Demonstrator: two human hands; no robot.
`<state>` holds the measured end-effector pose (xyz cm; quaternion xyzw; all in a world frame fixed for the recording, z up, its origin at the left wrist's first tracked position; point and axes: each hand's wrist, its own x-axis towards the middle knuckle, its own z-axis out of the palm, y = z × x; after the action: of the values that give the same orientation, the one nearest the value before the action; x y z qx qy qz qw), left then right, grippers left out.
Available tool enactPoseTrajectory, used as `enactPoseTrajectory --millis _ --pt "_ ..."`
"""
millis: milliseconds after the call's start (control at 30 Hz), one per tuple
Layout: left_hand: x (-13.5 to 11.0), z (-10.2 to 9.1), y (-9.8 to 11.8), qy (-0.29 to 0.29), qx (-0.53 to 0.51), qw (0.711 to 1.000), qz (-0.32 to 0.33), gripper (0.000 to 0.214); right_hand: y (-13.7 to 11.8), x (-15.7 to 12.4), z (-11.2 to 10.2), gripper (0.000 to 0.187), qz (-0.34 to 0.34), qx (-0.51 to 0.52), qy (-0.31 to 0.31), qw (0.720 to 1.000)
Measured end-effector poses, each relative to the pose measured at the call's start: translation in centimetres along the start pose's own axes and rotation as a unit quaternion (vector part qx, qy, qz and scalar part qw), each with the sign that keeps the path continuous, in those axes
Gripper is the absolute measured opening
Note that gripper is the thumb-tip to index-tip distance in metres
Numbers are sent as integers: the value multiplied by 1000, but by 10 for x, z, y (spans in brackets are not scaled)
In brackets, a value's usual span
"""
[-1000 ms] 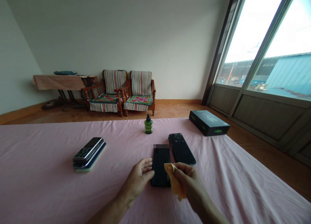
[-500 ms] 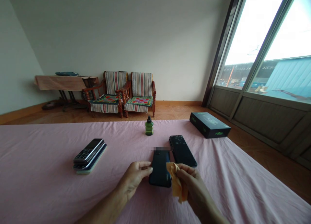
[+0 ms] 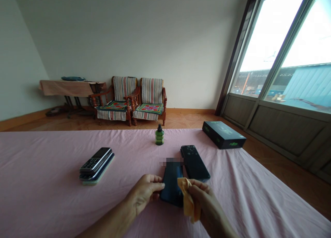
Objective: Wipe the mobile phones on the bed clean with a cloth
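A dark smartphone (image 3: 171, 184) is in front of me, its near end slightly raised from the pink sheet as far as I can see. My left hand (image 3: 147, 189) grips its left edge, thumb on top and fingers curled at the side. In my right hand (image 3: 201, 195) a crumpled yellow cloth (image 3: 190, 205) is pinched, hanging over the phone's right edge. Just beyond, to the right, lies another black phone (image 3: 194, 162) with small pale marks at its far end. A blurred patch covers the held phone's far end.
On the left is a stack of phones, a keypad phone (image 3: 95, 159) on top. A green bottle (image 3: 159, 136) with a black cap stands farther back. A black box (image 3: 223, 134) sits at the right back of the pink sheet (image 3: 46, 196). Two wooden chairs (image 3: 151, 96) stand beyond.
The held phone has shifted slightly nearer and tilted; the lettering seen on its face before no longer shows. Both hands moved a little with it, the cloth still in my right hand.
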<state>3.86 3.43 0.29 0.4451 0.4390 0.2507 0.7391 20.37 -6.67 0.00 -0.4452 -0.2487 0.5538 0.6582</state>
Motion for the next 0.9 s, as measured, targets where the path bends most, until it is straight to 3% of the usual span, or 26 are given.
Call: enactPoseTrajectory --millis 233,467,767,900 --pt "-14 1 -6 -16 -26 999 15 36 5 -5 1 37 26 45 -24 998" --pt "-17 8 -7 -19 -56 997 44 33 -11 -12 5 34 16 45 -17 999" --pt "28 71 8 -47 -79 994 55 17 -49 15 -33 30 -84 -26 53 995" --pt "53 98 7 -23 -55 997 56 20 -64 35 -45 20 -99 -7 84 991"
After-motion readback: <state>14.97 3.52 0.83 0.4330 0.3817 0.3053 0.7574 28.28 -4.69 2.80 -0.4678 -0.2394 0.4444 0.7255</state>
